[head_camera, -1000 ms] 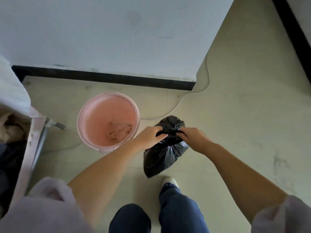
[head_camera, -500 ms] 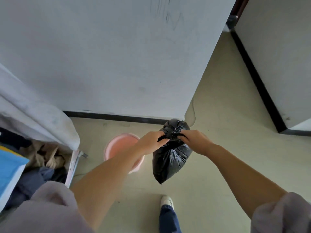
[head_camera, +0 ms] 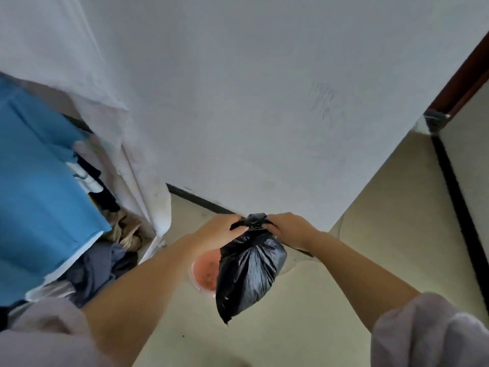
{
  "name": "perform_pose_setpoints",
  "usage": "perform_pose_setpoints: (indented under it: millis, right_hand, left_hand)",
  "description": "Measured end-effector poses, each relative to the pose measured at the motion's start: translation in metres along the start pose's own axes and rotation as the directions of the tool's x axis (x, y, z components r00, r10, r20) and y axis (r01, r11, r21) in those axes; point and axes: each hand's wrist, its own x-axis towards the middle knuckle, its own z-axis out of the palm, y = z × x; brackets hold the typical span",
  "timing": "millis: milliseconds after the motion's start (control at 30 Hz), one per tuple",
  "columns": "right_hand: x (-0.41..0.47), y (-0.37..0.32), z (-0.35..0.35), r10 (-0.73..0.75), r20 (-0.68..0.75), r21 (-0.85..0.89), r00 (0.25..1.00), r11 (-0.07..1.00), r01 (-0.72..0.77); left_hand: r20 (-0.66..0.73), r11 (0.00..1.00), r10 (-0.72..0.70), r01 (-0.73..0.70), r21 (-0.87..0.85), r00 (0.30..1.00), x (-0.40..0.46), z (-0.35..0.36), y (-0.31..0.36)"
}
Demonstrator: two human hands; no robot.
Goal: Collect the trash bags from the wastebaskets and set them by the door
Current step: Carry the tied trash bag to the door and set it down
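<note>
A small black trash bag (head_camera: 248, 274) hangs in the air in front of me, its neck bunched at the top. My left hand (head_camera: 221, 231) grips the left side of the neck and my right hand (head_camera: 287, 229) grips the right side. Below and behind the bag, a pink round wastebasket (head_camera: 205, 272) stands on the floor, mostly hidden by the bag and my left arm. Some crumbs show on its bottom.
A white wall (head_camera: 264, 102) with a black baseboard stands straight ahead. On the left is a fabric wardrobe with a blue garment (head_camera: 39, 194) and piled clothes (head_camera: 105, 260). A passage of beige floor (head_camera: 383, 221) runs right toward a dark wooden door frame (head_camera: 460, 75).
The bag has risen clear of the floor with both hands still on its neck. The view has tilted up, so the wastebasket now sits lower and the wardrobe and door frame show.
</note>
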Motion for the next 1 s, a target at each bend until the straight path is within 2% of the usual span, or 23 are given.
perform_pose_setpoints:
  millis: [167,300,400,500,700,867,1000]
  right_hand:
    - [0.04,-0.018,0.009,-0.225,0.119,-0.054,0.967,0.971,0.233]
    - [0.052,-0.05,0.025,-0.387,0.201,-0.077,0.9,0.91,0.408]
    - [0.055,-0.09,0.042,-0.512,0.251,-0.068,0.821,0.837,0.543]
    - [0.047,-0.147,0.065,-0.626,0.304,-0.053,0.718,0.742,0.669]
    - [-0.023,-0.275,0.121,-0.815,0.364,-0.012,0.451,0.48,0.877]
    - [-0.124,-0.359,0.168,-0.877,0.427,0.047,0.223,0.267,0.962]
    - [-0.212,-0.409,0.205,-0.881,0.462,0.102,0.098,0.163,0.981]
  left_hand:
    - [-0.141,0.971,-0.237,0.23,-0.068,0.961,-0.052,0.001,-0.004]
    - [-0.189,0.902,-0.422,0.39,-0.185,0.887,-0.105,0.018,-0.009]
    - [-0.257,0.836,-0.538,0.471,-0.281,0.803,-0.155,0.03,-0.014]
    - [-0.338,0.757,-0.65,0.538,-0.372,0.681,-0.215,0.042,-0.011]
    - [-0.406,0.545,-0.835,0.662,-0.514,0.371,-0.371,0.092,0.002]
    - [-0.397,0.387,-0.904,0.704,-0.595,0.162,-0.497,0.153,0.044]
    - [-0.383,0.291,-0.923,0.731,-0.617,0.044,-0.585,0.201,0.085]
